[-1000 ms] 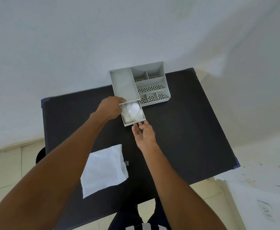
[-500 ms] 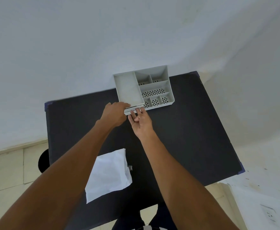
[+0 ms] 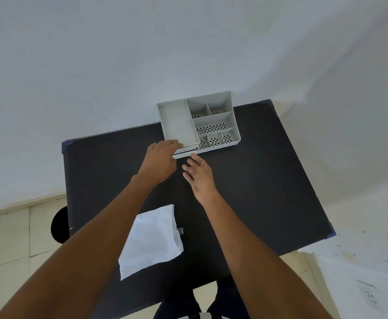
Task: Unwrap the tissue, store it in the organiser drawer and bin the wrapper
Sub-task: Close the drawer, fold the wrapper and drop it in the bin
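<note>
A grey organiser (image 3: 177, 122) with several compartments stands at the far edge of the black table (image 3: 257, 180), against the wall. Its drawer (image 3: 185, 152) is pushed in, only the front showing; the tissue inside is hidden. My left hand (image 3: 162, 161) rests against the organiser's front left corner, fingers curled on it. A short way in front of the drawer, my right hand (image 3: 198, 177) hovers with fingers spread and nothing in it. The white wrapper (image 3: 150, 241) lies flat on the table near the front edge, between my forearms.
A round black object (image 3: 59, 224) shows on the floor past the table's left edge. A small grey scrap (image 3: 181, 230) lies beside the wrapper. White wall rises behind and to the right; a wall socket (image 3: 369, 294) is at lower right.
The drawer, open a second ago with the tissue in it, has been pushed shut by my right hand. That hand has since drawn back from the drawer front. My left hand stayed on the organiser.
</note>
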